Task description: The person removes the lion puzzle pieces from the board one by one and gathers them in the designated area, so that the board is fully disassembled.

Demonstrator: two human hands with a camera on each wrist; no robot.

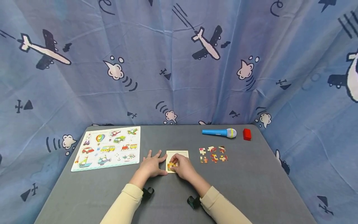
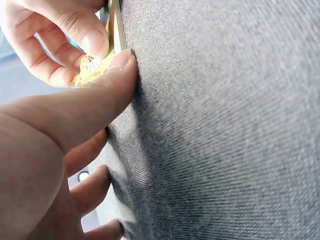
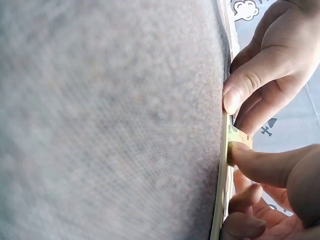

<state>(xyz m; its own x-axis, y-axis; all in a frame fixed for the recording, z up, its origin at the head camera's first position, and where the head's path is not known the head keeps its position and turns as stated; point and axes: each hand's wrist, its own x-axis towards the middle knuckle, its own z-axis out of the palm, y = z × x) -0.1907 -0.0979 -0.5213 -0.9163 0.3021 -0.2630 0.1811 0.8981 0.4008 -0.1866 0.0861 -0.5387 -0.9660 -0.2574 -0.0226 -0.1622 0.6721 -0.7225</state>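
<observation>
A small pale puzzle tray lies in front of me, its raised rim showing at the far side. My left hand is spread flat beside it, fingers straight, with the thumb against the tray's near left corner. Over the tray, my right hand pinches a yellow-orange jigsaw piece between thumb and curled fingers. In the left wrist view the patterned piece shows tilted up near the tray's edge, partly covered by the left thumb. The right hand hides much of the tray's inside.
Several loose jigsaw pieces lie in rows right of the tray. Behind them are a blue toy microphone and a red block. A large board with vehicle pictures lies at the left. A patterned curtain hangs behind the table.
</observation>
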